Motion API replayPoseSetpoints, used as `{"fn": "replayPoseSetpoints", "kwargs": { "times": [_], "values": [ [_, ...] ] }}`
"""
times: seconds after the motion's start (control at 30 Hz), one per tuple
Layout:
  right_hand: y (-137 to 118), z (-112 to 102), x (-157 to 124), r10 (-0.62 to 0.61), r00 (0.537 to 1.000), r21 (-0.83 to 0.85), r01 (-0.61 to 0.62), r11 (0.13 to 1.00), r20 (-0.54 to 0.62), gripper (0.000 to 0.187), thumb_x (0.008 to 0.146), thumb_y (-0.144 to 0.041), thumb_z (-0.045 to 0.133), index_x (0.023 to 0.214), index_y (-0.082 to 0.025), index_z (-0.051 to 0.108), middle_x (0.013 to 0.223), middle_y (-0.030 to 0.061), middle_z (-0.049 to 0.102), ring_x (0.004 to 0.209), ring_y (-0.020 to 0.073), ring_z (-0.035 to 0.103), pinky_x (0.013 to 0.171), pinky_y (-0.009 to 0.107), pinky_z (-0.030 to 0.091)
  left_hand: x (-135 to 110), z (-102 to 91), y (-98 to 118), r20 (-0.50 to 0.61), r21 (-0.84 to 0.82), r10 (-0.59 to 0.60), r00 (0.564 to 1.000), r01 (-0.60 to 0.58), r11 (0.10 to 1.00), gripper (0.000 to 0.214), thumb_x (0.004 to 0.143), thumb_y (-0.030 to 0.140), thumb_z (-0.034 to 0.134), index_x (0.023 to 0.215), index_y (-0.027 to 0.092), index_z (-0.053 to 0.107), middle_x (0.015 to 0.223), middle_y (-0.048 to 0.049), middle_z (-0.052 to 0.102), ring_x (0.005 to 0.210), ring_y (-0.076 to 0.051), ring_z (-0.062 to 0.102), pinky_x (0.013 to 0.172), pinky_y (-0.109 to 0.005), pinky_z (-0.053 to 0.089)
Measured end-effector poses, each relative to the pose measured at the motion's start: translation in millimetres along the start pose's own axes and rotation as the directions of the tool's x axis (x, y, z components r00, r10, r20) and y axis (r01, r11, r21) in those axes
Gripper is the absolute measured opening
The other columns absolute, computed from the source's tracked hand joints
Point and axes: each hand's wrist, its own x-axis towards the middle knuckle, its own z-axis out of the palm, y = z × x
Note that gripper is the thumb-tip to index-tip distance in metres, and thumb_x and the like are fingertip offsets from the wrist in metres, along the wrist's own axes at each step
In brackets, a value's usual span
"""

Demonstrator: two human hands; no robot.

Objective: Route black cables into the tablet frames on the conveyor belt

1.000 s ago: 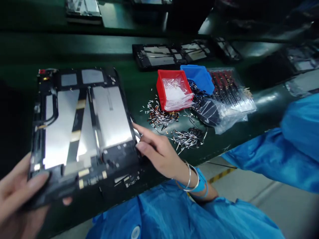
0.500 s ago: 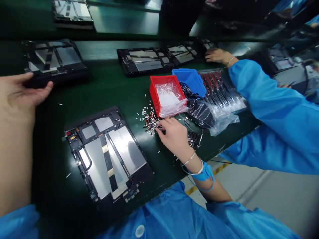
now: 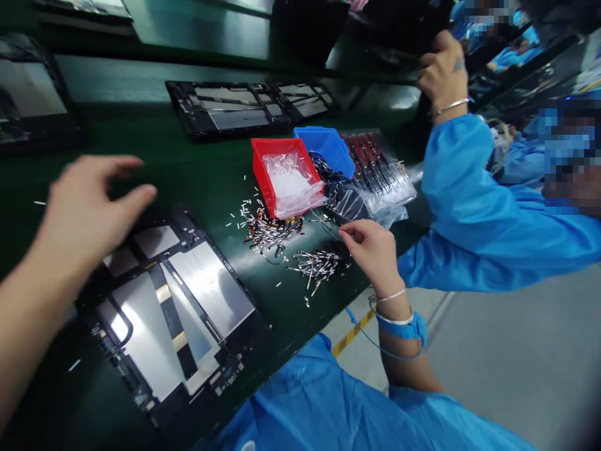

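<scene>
My left hand (image 3: 91, 210) is in the air over the far left corner of an opened tablet (image 3: 216, 275), thumb and fingers apart with nothing between them. The tablet lies on the green bench, its silvery battery plates and a dark ribbon cable exposed. My right hand (image 3: 375, 254), wearing a bracelet and a blue wrist strap, has its fingertips pinched together at the right edge of a pile of small black-and-silver cables (image 3: 319, 264). Whatever is in that pinch is too small to make out. A second heap of small cable parts (image 3: 270, 230) lies to its left.
Behind the heaps stand a red bin (image 3: 263, 178) of small white pieces and a blue bin (image 3: 323, 141). Bagged cable strips (image 3: 375, 163) lie beside them. More opened tablets (image 3: 230, 106) line the back. A co-worker's hand (image 3: 444, 72) is raised at right.
My left hand has let go of the tablet at the back left and come toward the near one. My right hand has moved from the left heap to the right pile. The co-worker's hand has risen.
</scene>
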Motion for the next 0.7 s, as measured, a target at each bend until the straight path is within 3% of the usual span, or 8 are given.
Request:
{"fn": "replayPoseSetpoints", "kwargs": {
  "times": [0.1,0.2,0.33,0.5,0.6,0.7],
  "values": [
    [-9.6,6.4,11.9,0.055,0.987,-0.139,-0.034,0.990,0.149,0.006,0.077,-0.018,0.063,0.076,-0.020,0.069,0.074,0.0031,0.069,0.075,0.0186,0.062,0.063,0.027,0.039,-21.3,6.0,24.7,0.161,0.142,-0.005,0.987,-0.018,0.990,0.053,0.084,0.040,0.043,0.122,0.005,0.059,0.112,-0.0173,0.057,0.112,-0.035,0.052,0.096,-0.050,0.045],
    [-24.5,10.2,25.1,0.104,0.958,-0.248,-0.035,0.968,0.267,0.012,0.083,-0.020,0.059,0.087,-0.020,0.070,0.085,0.0050,0.072,0.088,0.0205,0.064,0.068,0.027,0.041,-33.1,13.2,32.0,0.152,0.210,0.027,0.988,-0.059,0.976,0.055,0.082,0.040,0.043,0.122,0.006,0.058,0.114,-0.0197,0.056,0.111,-0.038,0.049,0.093,-0.051,0.045],
    [-40.6,19.0,43.0,0.124,0.940,-0.297,-0.025,0.954,0.318,0.017,0.085,-0.019,0.054,0.091,-0.017,0.070,0.097,0.0102,0.072,0.098,0.0233,0.063,0.072,0.028,0.042,-39.0,20.1,30.5,0.174,0.163,0.152,0.973,-0.181,0.970,0.055,0.084,0.041,0.039,0.121,0.005,0.058,0.107,-0.0188,0.058,0.104,-0.035,0.050,0.090,-0.047,0.045],
    [-47.5,23.0,56.0,0.205,0.924,-0.319,-0.097,0.943,0.324,0.019,0.078,-0.010,0.054,0.083,-0.013,0.071,0.091,0.0161,0.073,0.088,0.0254,0.067,0.069,0.030,0.043,-42.6,22.2,31.8,0.207,0.122,0.216,0.954,-0.244,0.962,0.054,0.087,0.041,0.035,0.120,0.006,0.060,0.105,-0.0175,0.057,0.099,-0.034,0.050,0.087,-0.046,0.045],
    [-43.1,12.4,51.5,0.243,0.913,-0.287,-0.149,0.946,0.327,0.014,0.074,-0.013,0.058,0.076,-0.015,0.071,0.082,0.0128,0.073,0.081,0.0257,0.067,0.068,0.031,0.044,-42.4,21.4,29.8,0.214,0.086,0.226,0.950,-0.249,0.965,0.051,0.087,0.039,0.038,0.118,0.006,0.061,0.105,-0.0175,0.058,0.100,-0.034,0.050,0.088,-0.047,0.044],
    [-36.6,-3.0,38.3,0.242,0.906,-0.177,-0.190,0.966,0.347,0.010,0.072,-0.016,0.060,0.073,-0.018,0.070,0.072,0.0054,0.071,0.071,0.0197,0.066,0.063,0.029,0.044,-43.3,18.6,28.9,0.177,0.035,0.230,0.957,-0.240,0.970,0.048,0.086,0.036,0.041,0.118,0.005,0.060,0.110,-0.0184,0.058,0.105,-0.035,0.050,0.092,-0.048,0.043]
  ]
}}
